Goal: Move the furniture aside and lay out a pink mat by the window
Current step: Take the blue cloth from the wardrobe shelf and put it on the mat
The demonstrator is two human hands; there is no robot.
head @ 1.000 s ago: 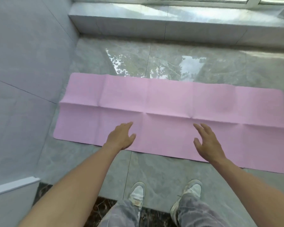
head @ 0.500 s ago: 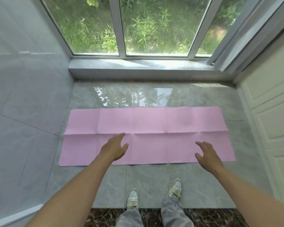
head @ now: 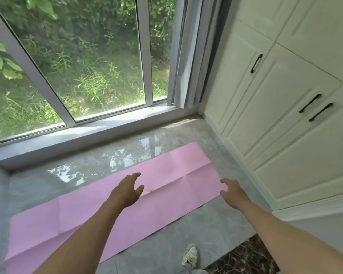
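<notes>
A pink mat (head: 83, 214) with fold creases lies flat on the grey tiled floor, running parallel to the window (head: 77, 66) and its low stone sill (head: 87, 139). My left hand (head: 127, 191) hovers over the mat's middle with fingers spread and nothing in it. Near the mat's right end my right hand (head: 233, 189) is held out, fingers apart and empty. Neither hand touches the mat as far as I can see.
White cabinets (head: 281, 115) with black handles line the right wall close to the mat's right end. A grey curtain (head: 188, 56) hangs in the corner. A white shoe (head: 190, 256) stands on the tiles beside a dark marble strip (head: 244, 256).
My view has risen and swung to the right, bringing the window and cabinets into sight. Both hands stay open above the mat, which has not moved.
</notes>
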